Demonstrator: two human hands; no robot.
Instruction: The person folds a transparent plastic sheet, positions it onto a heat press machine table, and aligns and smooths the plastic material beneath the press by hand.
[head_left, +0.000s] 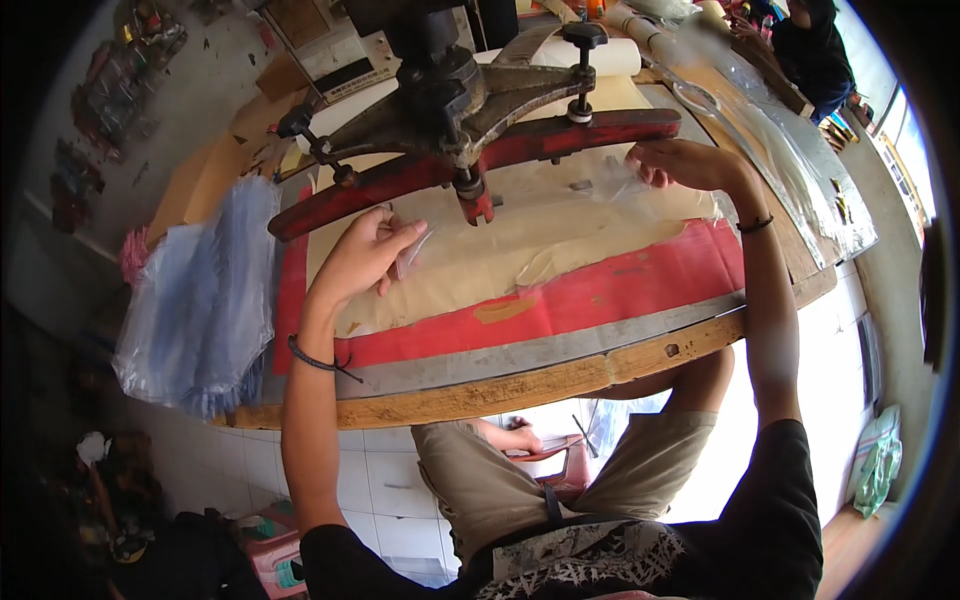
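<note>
My left hand (368,252) is closed, thumb and fingers pinching the left end of a clear plastic sheet (412,255). At the right end of the sheet, my right hand (690,165) reaches under the red press bar with its fingers curled on the plastic. The sheet lies over a tan paper covering (440,300), and its outline is hard to make out. Just above both hands runs the red bar (400,190) of a press (450,110) with black knobs. Beneath the paper is a red sheet (560,300) on the table.
A pile of clear bluish plastic bags (205,300) hangs over the table's left side. The wooden table edge (500,385) runs close to my lap. Long clear plastic strips (770,150) lie on the right, below another person (815,55). A white roll (615,57) sits behind the press.
</note>
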